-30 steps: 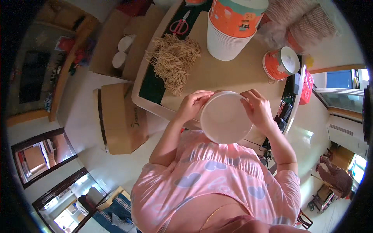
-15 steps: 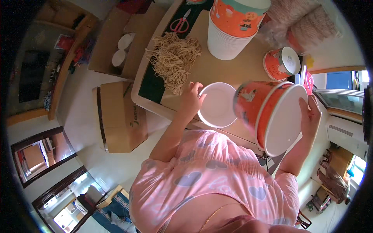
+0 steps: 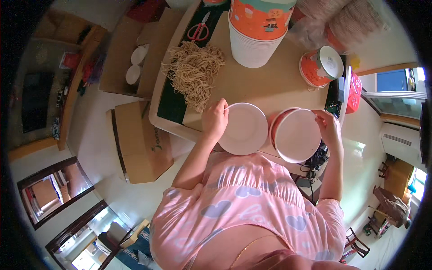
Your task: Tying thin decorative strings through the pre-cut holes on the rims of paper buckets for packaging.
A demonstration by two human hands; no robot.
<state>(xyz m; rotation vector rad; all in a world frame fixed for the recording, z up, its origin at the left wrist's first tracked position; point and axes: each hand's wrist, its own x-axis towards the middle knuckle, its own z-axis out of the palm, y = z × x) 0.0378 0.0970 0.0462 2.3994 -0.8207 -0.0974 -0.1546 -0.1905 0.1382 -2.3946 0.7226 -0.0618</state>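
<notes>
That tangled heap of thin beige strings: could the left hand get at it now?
Probably yes: the left hand is close beside the tangled beige strings, nothing visible between, but it may first have to release the round white-lined tub it holds.

Tub stack (image 3: 257,47): top cut off by upper edge. Left tub (image 3: 243,129): outer wall hidden from us. Bagged stacks (image 3: 359,26): contents too blurred.

The left hand (image 3: 215,120) grips the rim of a white-lined tub (image 3: 244,129); beside it, the right hand (image 3: 329,128) holds stacked orange tubs (image 3: 297,137); tan string (image 3: 194,74), scissors (image 3: 201,25) and a taller tub stack (image 3: 257,38) rest on the surface (image 3: 155,110)
</notes>
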